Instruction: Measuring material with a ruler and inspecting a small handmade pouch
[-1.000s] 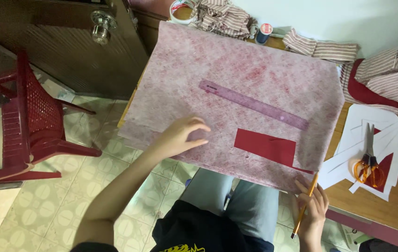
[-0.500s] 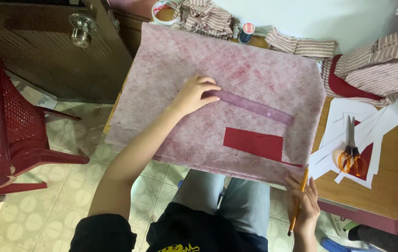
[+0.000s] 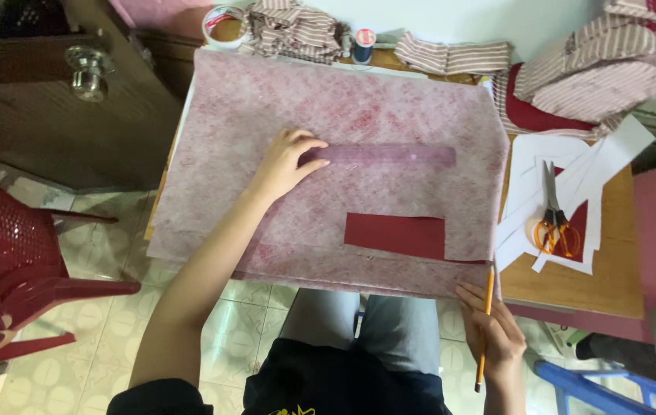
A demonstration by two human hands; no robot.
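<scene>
Mottled pink sheet (image 3: 282, 100) (translucent ruler (image 3: 389, 156))

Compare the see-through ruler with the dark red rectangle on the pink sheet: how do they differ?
The ruler is long, narrow and see-through; the dark red rectangle is shorter, wider and opaque. The left hand rests on the ruler's end; nothing touches the rectangle. The ruler lies mid-sheet, the rectangle nearer the person. Both lie flat on the pink sheet, roughly parallel.
</scene>
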